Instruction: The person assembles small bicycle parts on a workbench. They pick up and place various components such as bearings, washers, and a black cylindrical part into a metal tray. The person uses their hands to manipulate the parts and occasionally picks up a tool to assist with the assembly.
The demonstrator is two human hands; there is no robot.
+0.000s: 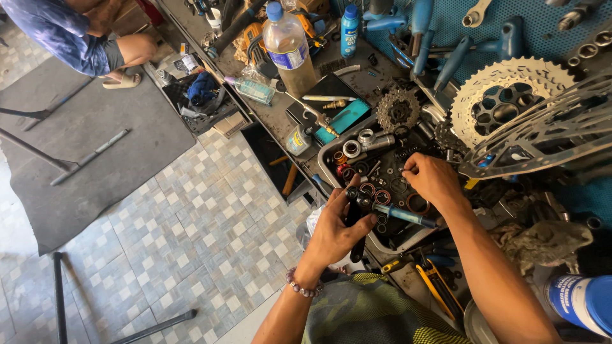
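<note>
Nearest me is a patterned green shirt [370,312], with both forearms reaching out from it over a cluttered dark table [280,118]. Below the table lies a floor of small checkered tiles [197,236] with a grey mat [83,146], where another person [76,35] crouches. My left hand [338,226], a beaded bracelet [301,286] at its wrist, is clamped around a black tool [354,213] at the near edge of a black tray [328,148]. My right hand [433,181] reaches into the tray with its fingers pinched together; I cannot tell on what. Inside the tray lie bearings [381,196], rings, and a blue-handled tool [408,216]. Large toothed gears [503,105] sit just beyond the tray, and a plastic bottle [290,48] stands farther back.
</note>
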